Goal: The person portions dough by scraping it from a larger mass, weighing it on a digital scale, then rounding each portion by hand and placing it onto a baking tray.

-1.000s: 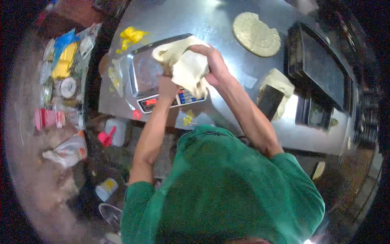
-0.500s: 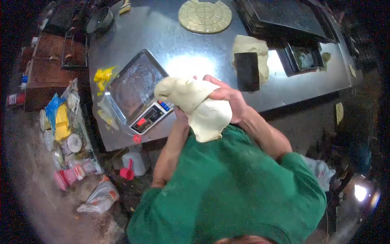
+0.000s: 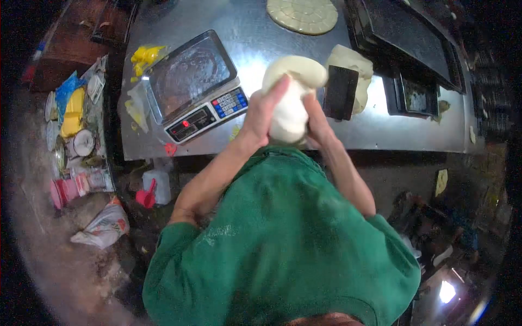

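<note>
A pale lump of dough (image 3: 291, 111) is held up between both hands at the near edge of the metal table. My left hand (image 3: 262, 115) grips its left side, thumb across the front. On the right side, my right hand (image 3: 317, 120) is closed round the dough, with its fingers partly hidden behind it. The dough's top folds over toward the right. Left of my hands stands a digital scale (image 3: 190, 76) with a bare, smeared metal pan and a lit red display.
A scored dough disc (image 3: 303, 13) lies at the back of the metal table (image 3: 244, 146). Right of the hands are a dark block (image 3: 341, 92) on a dough sheet (image 3: 363, 73) and black trays (image 3: 416, 46). Yellow pieces (image 3: 145, 57) lie left of the scale.
Both hands have raised the dough away from the body, and its folded top now points right instead of left. The camera view has shifted, showing more of the scale.
</note>
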